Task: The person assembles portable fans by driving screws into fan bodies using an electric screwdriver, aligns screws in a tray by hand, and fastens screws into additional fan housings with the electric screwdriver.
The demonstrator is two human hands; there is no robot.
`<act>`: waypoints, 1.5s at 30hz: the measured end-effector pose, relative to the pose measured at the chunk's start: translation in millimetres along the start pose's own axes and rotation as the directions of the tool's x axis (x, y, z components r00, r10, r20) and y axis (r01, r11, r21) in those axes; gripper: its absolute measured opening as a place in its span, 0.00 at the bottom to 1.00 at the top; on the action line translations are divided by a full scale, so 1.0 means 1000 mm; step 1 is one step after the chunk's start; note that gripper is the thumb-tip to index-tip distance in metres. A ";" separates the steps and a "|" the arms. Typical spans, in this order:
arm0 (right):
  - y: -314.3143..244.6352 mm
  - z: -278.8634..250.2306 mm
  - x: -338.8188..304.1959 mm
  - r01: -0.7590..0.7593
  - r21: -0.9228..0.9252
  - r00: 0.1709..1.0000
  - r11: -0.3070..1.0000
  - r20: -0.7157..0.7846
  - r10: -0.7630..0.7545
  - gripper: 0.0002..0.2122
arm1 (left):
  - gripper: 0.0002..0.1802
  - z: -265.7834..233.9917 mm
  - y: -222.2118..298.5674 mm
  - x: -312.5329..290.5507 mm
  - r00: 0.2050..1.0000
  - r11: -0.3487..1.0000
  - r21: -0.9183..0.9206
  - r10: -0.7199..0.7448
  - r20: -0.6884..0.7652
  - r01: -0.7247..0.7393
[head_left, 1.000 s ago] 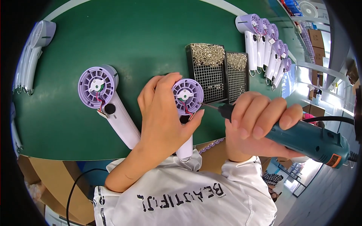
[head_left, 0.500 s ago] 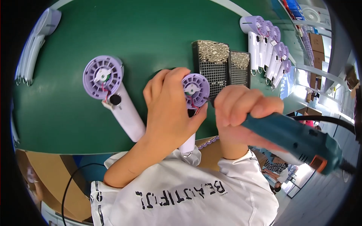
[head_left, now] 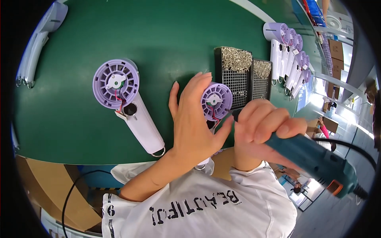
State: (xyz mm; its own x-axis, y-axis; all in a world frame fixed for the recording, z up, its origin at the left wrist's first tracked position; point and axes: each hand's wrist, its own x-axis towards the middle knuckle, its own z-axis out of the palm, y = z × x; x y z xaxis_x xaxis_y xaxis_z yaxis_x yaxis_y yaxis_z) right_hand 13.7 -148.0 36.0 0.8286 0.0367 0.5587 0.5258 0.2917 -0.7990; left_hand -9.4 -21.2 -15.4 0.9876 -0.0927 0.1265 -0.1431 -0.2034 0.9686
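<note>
My left hand (head_left: 196, 123) grips a small handheld fan (head_left: 216, 99) with a lilac round head and a white handle, thumb at the head's lower right. Its open head shows a white motor hub and red and black wires; my hand and wrist cover most of the handle. In my right hand (head_left: 264, 127) is a teal electric screwdriver (head_left: 309, 154), its dark tip touching or very near the right rim of the fan head. A second handheld fan (head_left: 145, 127) lies to the left on the green table (head_left: 166, 35), its wires and a dark round button exposed.
Two black trays (head_left: 235, 89) with grids of holes and heaped small metal screws stand just beyond the fan. Several fans (head_left: 281, 55) lie in a row at the far right, and more white handles (head_left: 33, 59) at the far left. The screwdriver's black cord (head_left: 351, 146) trails right.
The whole view has shifted, so the table's things appear slightly further right and lower. Both hands keep their hold; the screwdriver tip stays by the fan head's rim.
</note>
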 end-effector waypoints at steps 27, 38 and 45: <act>-0.021 -0.141 -0.017 0.226 -0.053 0.867 0.973 -0.444 -0.225 0.46 | 0.42 -0.012 0.026 0.002 0.973 0.958 0.246 -0.183 0.138 0.145; -0.016 -0.149 -0.019 0.263 -0.060 0.831 0.963 -0.492 -0.258 0.47 | 0.42 -0.007 0.021 0.001 0.972 0.972 0.176 -0.180 0.149 0.153; -0.014 -0.153 -0.017 0.194 -0.130 0.917 0.972 -0.328 -0.227 0.45 | 0.42 -0.010 0.022 0.001 0.971 0.968 0.186 -0.194 0.139 0.167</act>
State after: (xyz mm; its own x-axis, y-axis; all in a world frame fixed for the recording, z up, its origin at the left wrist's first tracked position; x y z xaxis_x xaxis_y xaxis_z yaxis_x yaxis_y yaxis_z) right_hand 21.9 -298.4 3.6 0.7036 -0.3458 0.6208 0.6971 0.1665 -0.6973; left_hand -10.7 -16.4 8.0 0.9780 -0.1856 -0.0947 0.0143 -0.3939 0.9190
